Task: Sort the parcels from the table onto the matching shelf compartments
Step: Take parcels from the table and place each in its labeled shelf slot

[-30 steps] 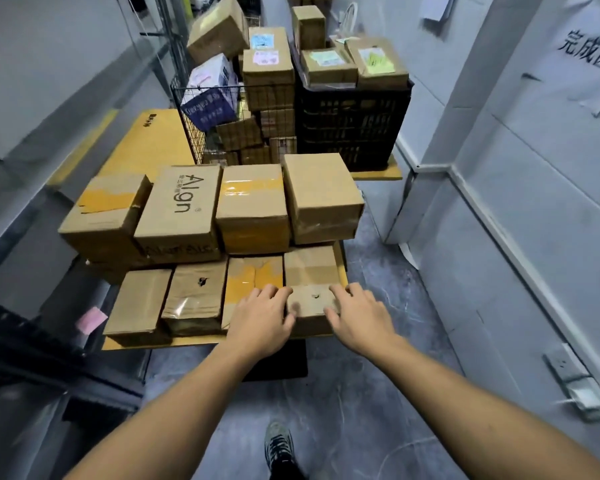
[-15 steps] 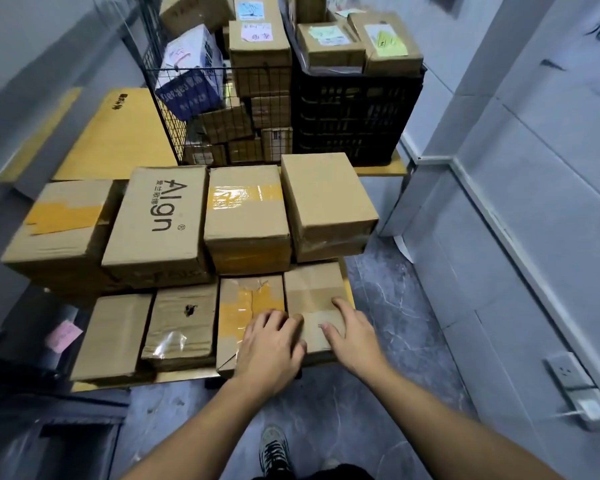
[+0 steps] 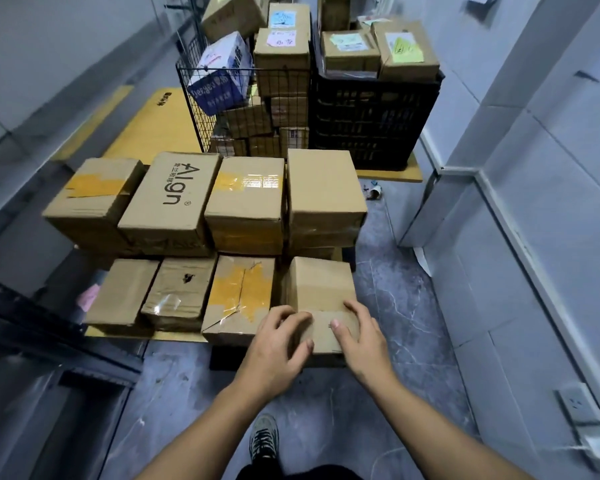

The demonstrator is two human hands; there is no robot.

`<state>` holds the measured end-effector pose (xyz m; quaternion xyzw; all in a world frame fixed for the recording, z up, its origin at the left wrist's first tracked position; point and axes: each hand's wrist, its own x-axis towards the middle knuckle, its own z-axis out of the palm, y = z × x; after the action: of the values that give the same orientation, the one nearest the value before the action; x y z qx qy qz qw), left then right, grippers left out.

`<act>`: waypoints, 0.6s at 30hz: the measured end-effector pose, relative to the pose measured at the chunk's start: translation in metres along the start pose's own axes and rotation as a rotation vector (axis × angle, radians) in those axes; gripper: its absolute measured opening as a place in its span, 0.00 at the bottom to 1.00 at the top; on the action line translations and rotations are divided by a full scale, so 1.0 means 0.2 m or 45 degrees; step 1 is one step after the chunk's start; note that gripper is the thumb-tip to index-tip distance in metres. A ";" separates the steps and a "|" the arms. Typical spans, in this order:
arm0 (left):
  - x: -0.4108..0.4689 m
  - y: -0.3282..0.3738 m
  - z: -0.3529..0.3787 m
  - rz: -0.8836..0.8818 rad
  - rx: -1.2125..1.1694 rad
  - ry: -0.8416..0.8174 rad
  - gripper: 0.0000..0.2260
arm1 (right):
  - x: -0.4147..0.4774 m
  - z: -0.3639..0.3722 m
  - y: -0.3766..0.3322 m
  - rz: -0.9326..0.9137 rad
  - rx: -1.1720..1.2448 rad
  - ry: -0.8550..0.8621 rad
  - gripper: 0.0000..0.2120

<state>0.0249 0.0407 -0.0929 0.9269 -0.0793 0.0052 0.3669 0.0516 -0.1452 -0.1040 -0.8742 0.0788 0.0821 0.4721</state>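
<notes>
Grey marbled floor (image 3: 395,306), pale walls, pretty narrow space. Yellow table (image 3: 160,133) is loaded with plain cardboard boxes: four big ones in the back row, including one printed Align (image 3: 170,199), and four smaller ones in the front row. Behind those there's one wire basket (image 3: 194,98) and one black crate (image 3: 374,123), both stuffed with more labelled parcels. One wall socket (image 3: 575,403) on the right. The parcel (image 3: 321,285) being handled is the front-right one, at the near corner of the table. Left hand (image 3: 278,344) curls over its left edge, right hand (image 3: 361,337) has its thumb on top and fingers round the right side, so both are gripping it.
</notes>
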 end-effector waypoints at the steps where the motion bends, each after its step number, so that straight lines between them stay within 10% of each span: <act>1: -0.02 0.03 0.01 0.013 -0.029 0.012 0.20 | -0.03 -0.01 0.02 -0.012 0.036 -0.004 0.21; 18: -0.45 0.22 0.02 -0.450 -0.637 0.594 0.28 | -0.31 -0.08 0.00 -0.367 0.366 -0.309 0.18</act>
<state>-0.0714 0.0191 -0.0721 0.7821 0.1686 0.1331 0.5850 -0.0069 -0.1557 -0.0816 -0.7838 -0.0934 0.1063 0.6047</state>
